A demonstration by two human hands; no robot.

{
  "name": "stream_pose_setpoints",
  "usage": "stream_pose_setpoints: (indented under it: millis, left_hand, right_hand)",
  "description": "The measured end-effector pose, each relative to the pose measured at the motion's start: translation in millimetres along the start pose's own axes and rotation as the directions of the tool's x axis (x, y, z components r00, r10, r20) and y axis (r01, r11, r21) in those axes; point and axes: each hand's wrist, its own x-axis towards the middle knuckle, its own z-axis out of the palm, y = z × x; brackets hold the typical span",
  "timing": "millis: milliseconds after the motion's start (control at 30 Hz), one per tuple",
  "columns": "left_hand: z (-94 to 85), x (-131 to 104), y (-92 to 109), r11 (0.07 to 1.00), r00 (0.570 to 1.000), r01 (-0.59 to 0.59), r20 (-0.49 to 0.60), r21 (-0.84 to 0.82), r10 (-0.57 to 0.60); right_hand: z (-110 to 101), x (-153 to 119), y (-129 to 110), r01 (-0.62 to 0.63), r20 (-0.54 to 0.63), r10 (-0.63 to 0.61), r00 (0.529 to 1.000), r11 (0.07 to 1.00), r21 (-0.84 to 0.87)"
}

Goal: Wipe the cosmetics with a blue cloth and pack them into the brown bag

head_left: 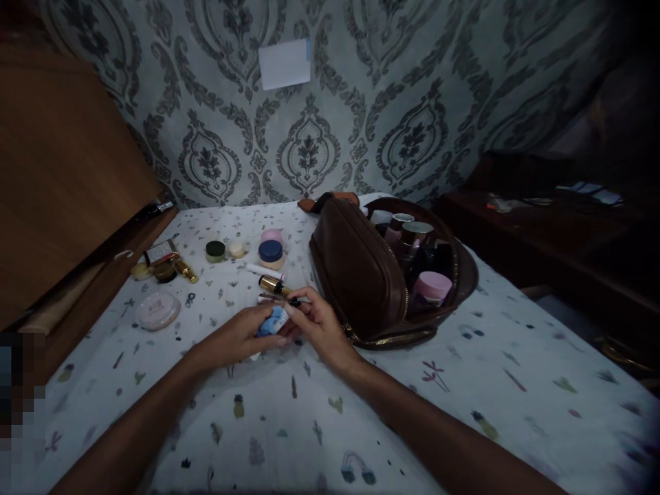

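My left hand (240,335) is closed around a small crumpled blue-and-white packet (273,322). My right hand (326,331) meets it from the right, its thumb and fingers pinching at the packet's white edge. Just beyond my fingers lies a gold-and-black cosmetic tube (273,284). A slim white tube (265,272) with a red band rests behind that. Right of my hands stands a brown cosmetic bag (355,268), unzipped, with several bottles and a pink-lidded jar (434,286) inside.
Behind my hands sit a blue-lidded jar (271,252), a dark green-lidded jar (215,250) and a small cream pot (236,249). To the left are a round clear compact (157,310) and a gold tube (185,269). A patterned wall (309,151) closes the back.
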Motion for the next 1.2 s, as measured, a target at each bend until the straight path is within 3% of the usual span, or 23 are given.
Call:
stream_pose_setpoints:
  millis: [133,300,500,600,667,733,800,867,933,1033,1200]
  left_hand:
    - [-10.3,-1.1,0.7,0.990,0.996,0.087,0.037,-0.113,-0.083]
    - [-18.6,-3.8,-5.6,0.973,0.985,0.155,-0.049,-0.170,-0.166]
    - [-19.1,-2.9,-9.2,0.985,0.969,0.175,-0.179,0.003,-0.171]
    - [-20.1,-3.2,-10.0,0.957,0.926,0.232,-0.339,0.172,-0.164]
    - [-20.8,-4.5,-9.6,0.919,0.871,0.265,-0.481,0.291,-0.099]
    - [-19.5,-6.0,-8.7,0.900,0.814,0.220,-0.580,0.375,0.043]
    - [-14.1,-6.5,-7.5,0.888,0.765,0.092,-0.602,0.451,0.227]
    - [-4.0,-5.4,-5.8,0.853,0.744,-0.038,-0.555,0.520,0.372]
    - [8.5,-3.3,-4.2,0.813,0.764,-0.123,-0.468,0.569,0.443]
    - [22.0,-0.4,-4.1,0.773,0.829,-0.175,-0.333,0.610,0.450]
    - [15.5,-1.0,-11.3,0.774,0.947,-0.100,-0.179,0.625,0.267]
  right_hand:
    - [-1.0,1.6,-3.1,0.011,-0.024,-0.012,1.000,0.999,-0.044]
    - [-0.6,1.0,-7.8,-0.013,-0.037,0.011,0.999,0.999,-0.050]
    - [1.8,0.6,-11.7,-0.043,-0.058,0.044,0.997,0.999,0.016]
    - [1.8,1.2,-12.3,-0.053,-0.092,0.053,0.994,0.999,0.008]
    - [1.5,1.7,-11.6,-0.069,-0.118,0.067,0.991,0.998,-0.005]
    - [1.3,2.3,-9.8,-0.088,-0.133,0.085,0.987,0.996,-0.012]
    - [1.4,3.0,-7.5,-0.100,-0.140,0.097,0.985,0.995,-0.014]
    - [1.7,3.6,-5.8,-0.099,-0.140,0.095,0.986,0.995,-0.016]
    - [2.0,3.9,-5.5,-0.087,-0.135,0.083,0.987,0.996,-0.025]
    - [2.2,3.5,-6.7,-0.064,-0.127,0.057,0.990,0.997,-0.050]
    - [1.7,3.2,-6.2,-0.032,-0.123,0.021,0.992,0.996,-0.082]
